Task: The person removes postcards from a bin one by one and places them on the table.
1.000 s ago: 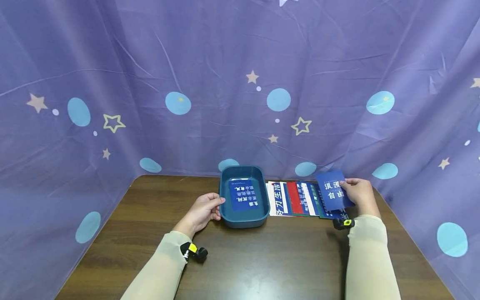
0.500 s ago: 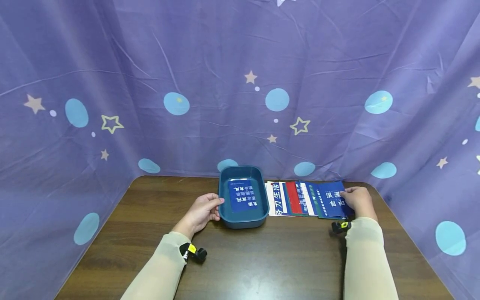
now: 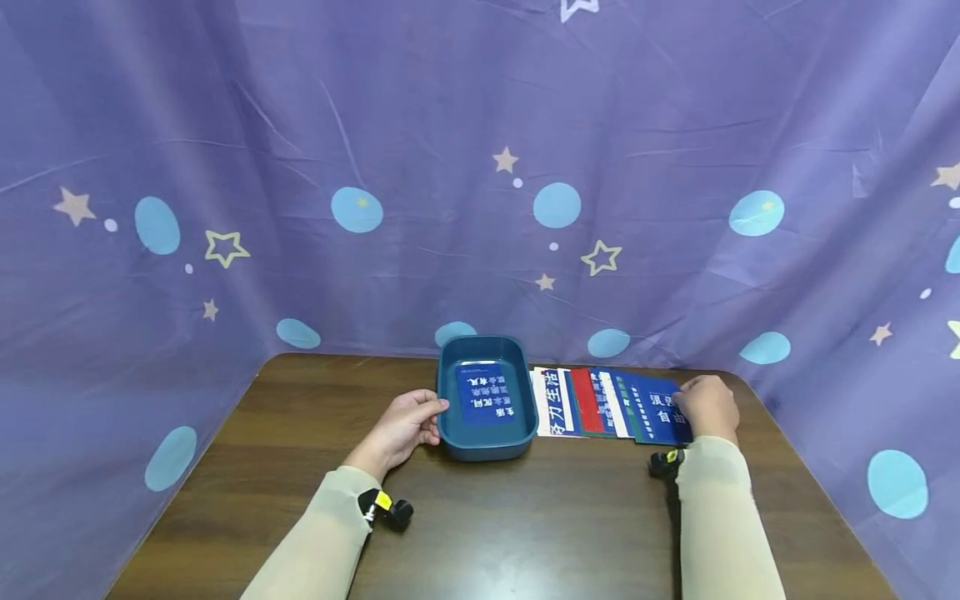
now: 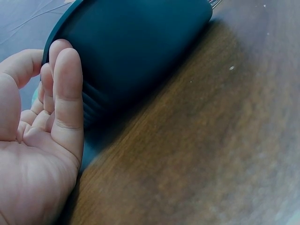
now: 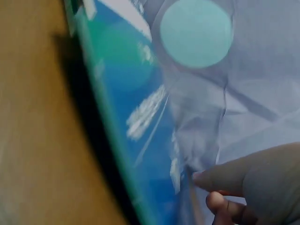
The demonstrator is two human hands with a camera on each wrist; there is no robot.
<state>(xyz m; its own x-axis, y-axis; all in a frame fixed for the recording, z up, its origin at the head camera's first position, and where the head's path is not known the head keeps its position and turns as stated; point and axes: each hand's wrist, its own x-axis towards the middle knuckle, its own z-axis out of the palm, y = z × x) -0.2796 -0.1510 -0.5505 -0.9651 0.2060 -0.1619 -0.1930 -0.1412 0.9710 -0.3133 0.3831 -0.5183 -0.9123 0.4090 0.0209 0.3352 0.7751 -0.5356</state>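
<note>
My left hand (image 3: pixel 405 423) pinches the left rim of a dark teal plastic tray (image 3: pixel 486 452), thumb over the edge and fingers against the outer wall. Inside it lies a blue card (image 3: pixel 474 392) with white writing. Right of the tray, overlapping cards (image 3: pixel 588 402) in white, red, green and blue form a row. At the row's right end, my right hand (image 3: pixel 708 407) holds the right edge of the top blue card (image 3: pixel 652 421) with white characters, covering part of it. In the right wrist view, thumb and fingers (image 5: pixel 218 180) are right at that card's edge.
Everything stands near the back of a brown wooden table (image 3: pixel 480 525). A purple curtain (image 3: pixel 420 275) with stars and pale blue spots hangs behind and on both sides. Small black cameras (image 3: pixel 393 510) sit on both wrists.
My right hand has lowered the top blue card from above the row onto its right end, then shifted slightly left. My left hand and the tray have kept their place.
</note>
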